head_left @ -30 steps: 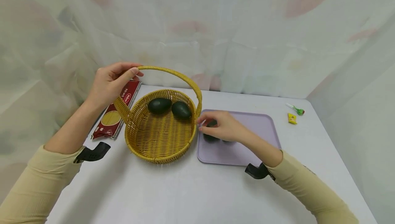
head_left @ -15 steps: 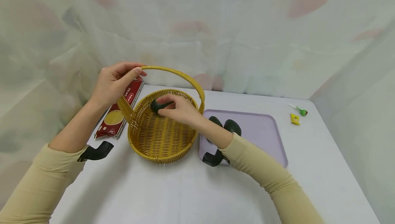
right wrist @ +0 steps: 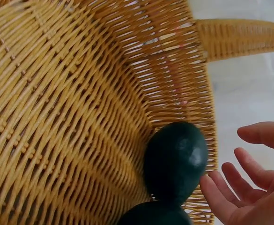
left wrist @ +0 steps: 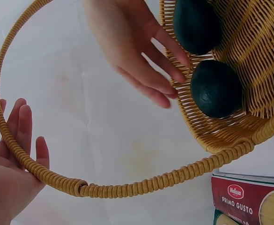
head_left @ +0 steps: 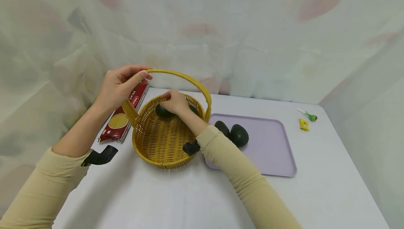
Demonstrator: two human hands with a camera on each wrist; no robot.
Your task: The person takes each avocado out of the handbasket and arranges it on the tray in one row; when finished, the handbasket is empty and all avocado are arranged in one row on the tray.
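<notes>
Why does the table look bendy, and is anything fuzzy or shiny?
Head view: wide lens bows the table edges; light is soft, shadows faint. Left wrist view: sharp, white background washed out. Right wrist view: basket weave crisp, a dull sheen on the avocado.

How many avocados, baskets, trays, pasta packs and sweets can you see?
avocados in the basket: 2
avocados on the tray: 2
basket: 1
tray: 1
pasta pack: 1
lollipop: 1
yellow sweet: 1
Total: 9
</notes>
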